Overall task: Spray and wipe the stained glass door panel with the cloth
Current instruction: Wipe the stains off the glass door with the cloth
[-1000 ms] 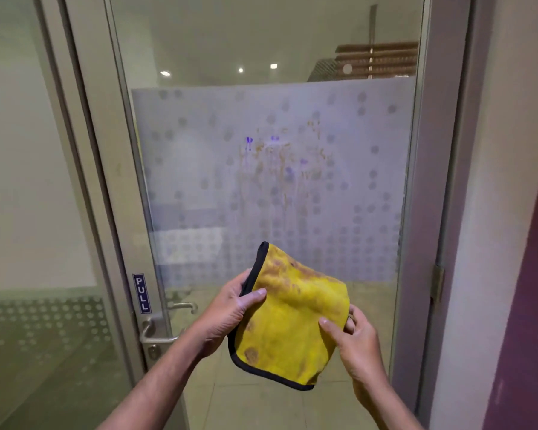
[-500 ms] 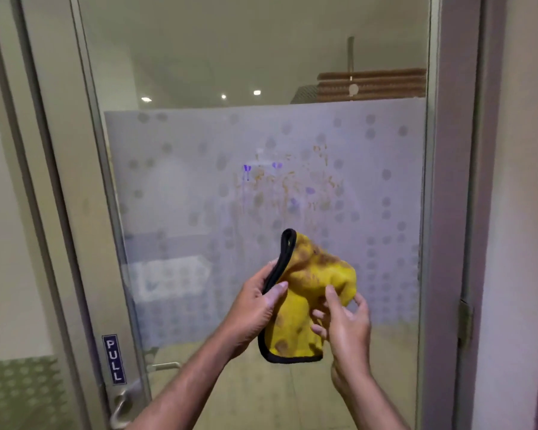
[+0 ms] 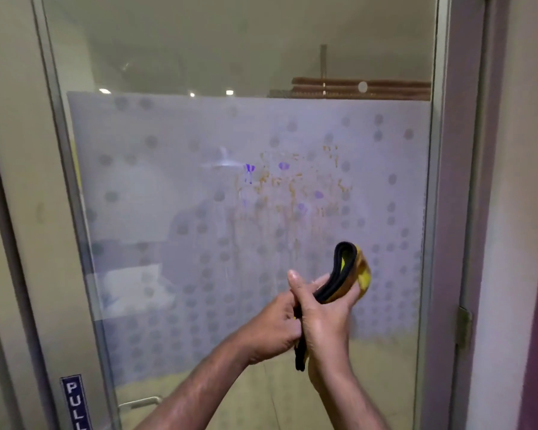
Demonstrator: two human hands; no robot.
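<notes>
The step in hand seems to be preparing the cloth [image 3: 353,273] as a folded pad for wiping. The 2 hands hold it below the stains [image 3: 292,187], a little to their right. The right hand [image 3: 323,318] grips the folded yellow cloth with fingers curled around it. The left hand [image 3: 274,332], lower still under the stains, pinches its hanging black edge. The stains are orange and purple, on the frosted glass door panel [image 3: 168,218]. The next move probably calls for lifting the pad to the stains and pressing it flat. No spray bottle or other container is in view.
</notes>
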